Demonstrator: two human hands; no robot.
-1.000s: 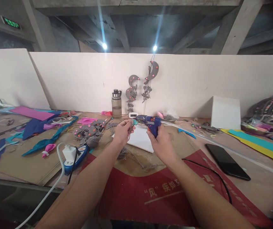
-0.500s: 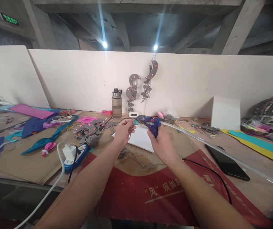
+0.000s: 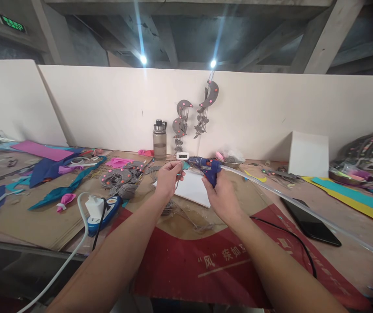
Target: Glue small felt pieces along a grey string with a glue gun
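My right hand (image 3: pixel 223 194) is wrapped round the handle of a blue hot glue gun (image 3: pixel 211 168). A long clear glue stick (image 3: pixel 271 188) runs out of its back end to the lower right. The gun's nozzle points left, close to a small teal piece (image 3: pixel 185 165) pinched in the fingertips of my left hand (image 3: pixel 169 177); whether the nozzle touches it I cannot tell. Grey yarn seems to hang from those fingers. Below the two hands lies a white board (image 3: pixel 193 191), with loose grey yarn (image 3: pixel 189 217) in front of it.
A water bottle (image 3: pixel 159 141) and small digital clock (image 3: pixel 182 155) stand behind. Grey moon ornaments (image 3: pixel 210 94) hang at the wall. Left are a blue power strip (image 3: pixel 110 212), a grey yarn heap (image 3: pixel 123 179) and coloured felt (image 3: pixel 44 150); right lies a black phone (image 3: pixel 311 222).
Both hands stay almost in place, with the glue gun shifted very slightly to the right. The hanging moon ornament has swung a little to the right.
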